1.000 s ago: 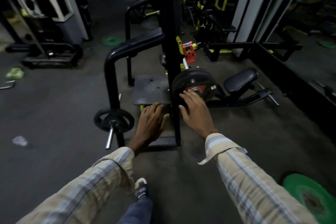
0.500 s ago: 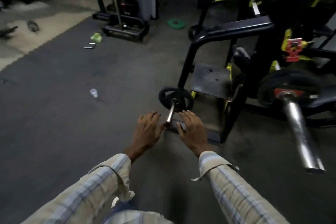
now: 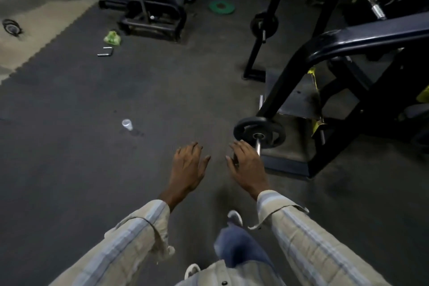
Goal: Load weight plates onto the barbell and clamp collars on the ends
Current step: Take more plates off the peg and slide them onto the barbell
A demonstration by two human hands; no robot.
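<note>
Open dark floor (image 3: 97,146) lay ahead of my left hand (image 3: 186,169), broken only by a small plastic cup (image 3: 127,124). My right hand (image 3: 247,168) was crowded by the black plate (image 3: 258,131), its steel peg (image 3: 257,145) and the rack frame (image 3: 325,53).

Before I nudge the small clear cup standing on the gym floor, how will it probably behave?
The clear cup looks thin and empty, so it is probably very light and would tip easily. Once on its side, its round wall would likely let it roll across the flat floor mat.
</note>
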